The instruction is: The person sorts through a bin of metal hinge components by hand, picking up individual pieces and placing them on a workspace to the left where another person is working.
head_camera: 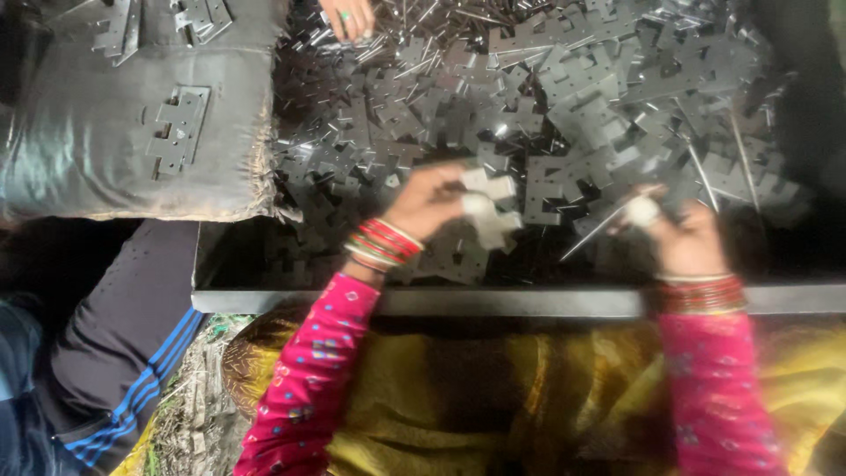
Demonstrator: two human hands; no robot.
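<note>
Presently, left hand (432, 198): grip pinching a notched metal plate (489, 207).
Right hand (683, 234): grip pinching a thin pin (599, 231).
Far: plate heap (573, 97) on desk (529, 301).

left hand (429, 201): raised over the tray, fingers closed on a pale, blurred metal hinge plate (487, 207); red bangles (383, 243) at the wrist.
right hand (686, 236): near the tray's front edge, pinching a thin metal pin (599, 231) that slants down to the left; fingertip wrapped in white.
tray (529, 301): dark, straight grey front rim, filled with a heap of grey hinge plates (582, 106) and loose pins.
sleeves: pink, patterned, over yellow cloth (493, 397).
sack (132, 132): grey, upper left, one plate lying on it.
other person's hand (348, 18): top edge, touching the heap.
dark trouser leg (123, 353): blue stripes, lower left.
</note>
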